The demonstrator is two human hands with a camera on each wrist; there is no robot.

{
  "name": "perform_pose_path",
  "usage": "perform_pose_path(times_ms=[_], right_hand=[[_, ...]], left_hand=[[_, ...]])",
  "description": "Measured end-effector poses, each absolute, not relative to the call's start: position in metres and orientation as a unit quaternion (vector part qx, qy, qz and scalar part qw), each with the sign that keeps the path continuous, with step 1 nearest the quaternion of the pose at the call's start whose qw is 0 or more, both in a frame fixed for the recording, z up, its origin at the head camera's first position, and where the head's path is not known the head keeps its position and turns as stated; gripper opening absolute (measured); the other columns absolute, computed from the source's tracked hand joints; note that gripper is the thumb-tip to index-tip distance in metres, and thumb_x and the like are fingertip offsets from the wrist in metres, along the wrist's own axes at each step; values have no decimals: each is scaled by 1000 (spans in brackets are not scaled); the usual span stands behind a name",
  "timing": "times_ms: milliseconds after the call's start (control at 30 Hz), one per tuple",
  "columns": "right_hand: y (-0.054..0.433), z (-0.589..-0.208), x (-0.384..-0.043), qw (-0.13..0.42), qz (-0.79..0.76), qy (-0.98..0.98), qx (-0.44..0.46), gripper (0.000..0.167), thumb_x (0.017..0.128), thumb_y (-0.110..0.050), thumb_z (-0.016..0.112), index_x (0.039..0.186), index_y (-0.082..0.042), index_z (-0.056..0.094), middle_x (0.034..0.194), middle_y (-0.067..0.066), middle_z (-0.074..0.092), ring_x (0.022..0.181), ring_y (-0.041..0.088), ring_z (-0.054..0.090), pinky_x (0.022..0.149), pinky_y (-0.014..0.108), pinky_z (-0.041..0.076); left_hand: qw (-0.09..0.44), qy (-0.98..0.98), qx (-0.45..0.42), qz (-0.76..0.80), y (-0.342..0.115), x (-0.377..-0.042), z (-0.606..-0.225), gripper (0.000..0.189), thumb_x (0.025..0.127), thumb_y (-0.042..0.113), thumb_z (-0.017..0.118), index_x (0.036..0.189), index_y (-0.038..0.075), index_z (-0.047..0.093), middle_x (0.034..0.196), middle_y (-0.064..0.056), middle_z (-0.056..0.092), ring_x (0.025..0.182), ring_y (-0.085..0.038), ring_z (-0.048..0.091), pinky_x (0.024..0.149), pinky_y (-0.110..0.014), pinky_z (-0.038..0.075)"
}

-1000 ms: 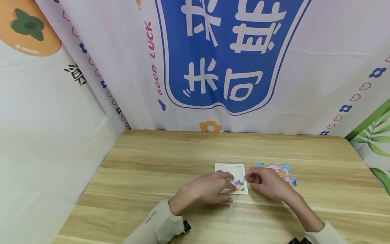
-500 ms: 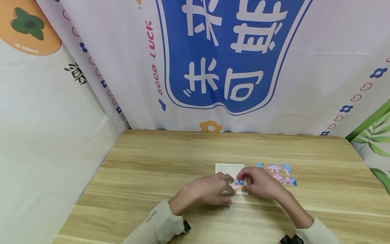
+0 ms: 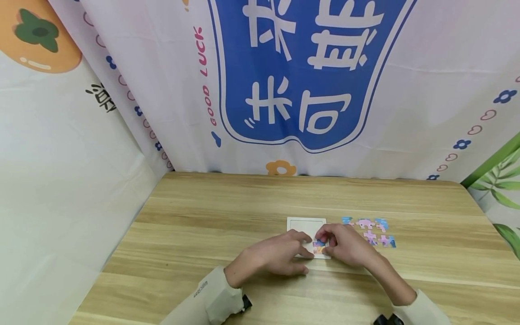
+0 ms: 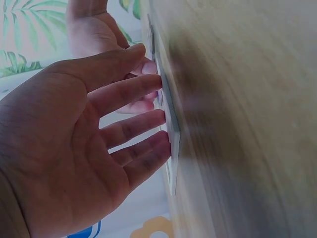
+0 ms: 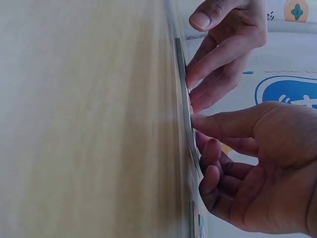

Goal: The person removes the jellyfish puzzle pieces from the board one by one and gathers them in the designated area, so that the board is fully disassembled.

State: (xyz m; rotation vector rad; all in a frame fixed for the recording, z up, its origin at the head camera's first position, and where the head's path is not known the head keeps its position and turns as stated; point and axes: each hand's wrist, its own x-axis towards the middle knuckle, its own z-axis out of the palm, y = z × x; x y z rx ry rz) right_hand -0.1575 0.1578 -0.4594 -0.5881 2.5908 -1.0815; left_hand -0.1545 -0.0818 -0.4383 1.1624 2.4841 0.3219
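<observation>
A white puzzle tray [image 3: 302, 224] lies on the wooden table. Colourful jigsaw pieces [image 3: 318, 248] sit in its lower right corner, partly covered by fingers. My left hand [image 3: 280, 253] rests its fingertips on the tray, left of these pieces; the left wrist view shows its fingers [image 4: 131, 125] stretched out and spread. From the other side my right hand [image 3: 348, 244] pinches a blue-purple jigsaw piece [image 3: 320, 242] between thumb and index finger at the tray. In the right wrist view the thumb [image 5: 223, 123] reaches the tray's edge and the piece is mostly hidden.
Several loose pink and blue jigsaw pieces [image 3: 365, 223] lie on the table [image 3: 211, 212] to the right of the tray, just beyond my right hand. A printed cloth [image 3: 174, 90] hangs behind the table.
My right hand has moved left from the tray's right edge onto the pieces in its corner, uncovering loose pieces on the table. My left hand has stayed nearly still.
</observation>
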Motion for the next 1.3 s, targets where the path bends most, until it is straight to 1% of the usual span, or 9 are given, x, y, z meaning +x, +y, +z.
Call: perform_pose_path(times_ms=[133,200,367,633,833,967,1067,1300], right_hand=[[156,-460,-156,136,-372,899,-186,30,88,2,82,117,-3,74,94,0,67,78,13,57,67,22,49],[156,-459,-155,134,-370,901,-183,32,88,2,82,118,-1,74,93,0,67,77,13,57,67,22,49],[156,-458,-154,121,-364,902,-196,29,86,3,82,114,-3,75,87,-1,65,75,11,55,66,22,49],[158,-459,-153,116,-366,900,-205,27,87,3,79,111,-9,75,92,-2,69,74,9,58,67,22,50],[160,-458,-154,112,-370,898,-211,20,93,0,75,110,-10,76,91,-3,72,74,7,59,66,21,51],[161,-459,-155,109,-375,895,-214,15,99,-3,71,111,-10,76,88,-3,70,71,5,56,63,21,49],[162,-461,-156,107,-380,894,-213,15,100,-4,69,111,-10,76,87,-3,69,71,5,55,63,22,48],[163,-462,-157,111,-389,891,-205,13,101,-6,68,110,-12,76,89,-3,69,75,7,56,66,22,49]], left_hand=[[190,884,409,123,-83,-154,-440,41,102,37,76,140,24,74,165,0,51,152,-18,47,125,-35,44],[191,884,408,126,-83,-154,-440,41,101,37,76,140,24,74,165,0,51,152,-18,46,124,-35,44],[190,882,412,127,-83,-155,-441,41,102,38,75,140,24,74,165,0,51,152,-18,46,124,-34,44],[186,882,415,124,-84,-155,-442,41,102,38,75,140,25,73,164,-1,51,152,-19,46,124,-33,44],[187,880,418,124,-84,-155,-441,41,102,38,75,141,24,73,164,-1,51,152,-19,46,123,-34,45],[191,881,416,123,-84,-155,-441,41,102,39,74,141,25,73,165,-1,51,154,-20,45,125,-35,43],[194,881,414,124,-84,-155,-441,41,102,39,74,141,25,73,165,0,50,155,-20,44,126,-35,42],[195,881,413,122,-84,-156,-442,41,102,39,74,141,26,73,166,0,50,155,-20,44,125,-35,43]])
